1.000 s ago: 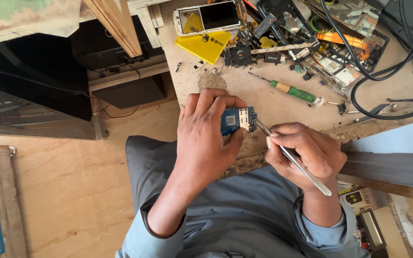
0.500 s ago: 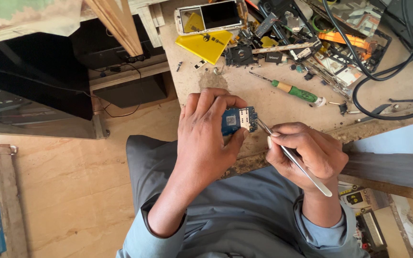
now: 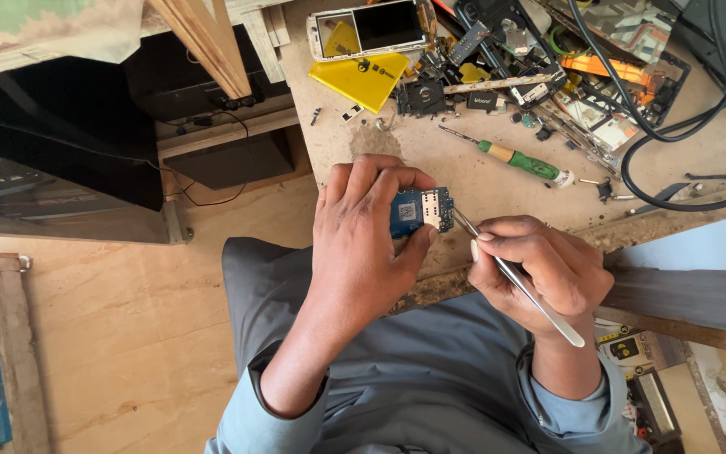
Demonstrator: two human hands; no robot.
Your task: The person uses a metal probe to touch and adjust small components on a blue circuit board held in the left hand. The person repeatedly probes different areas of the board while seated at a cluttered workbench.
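My left hand (image 3: 361,235) grips a small blue circuit board (image 3: 418,210) with a metal slot on it, held over the near edge of the workbench (image 3: 430,160). My right hand (image 3: 539,269) holds thin metal tweezers (image 3: 518,282) like a pen. The tweezer tip touches the right edge of the board. Both hands are above my lap, which is covered in grey cloth.
A green-handled screwdriver (image 3: 518,160) lies just beyond the hands. Further back sit a phone with a dark screen (image 3: 371,27), a yellow plastic piece (image 3: 363,77), several loose phone parts and black cables (image 3: 674,143). A dark box (image 3: 60,134) stands under the bench at left.
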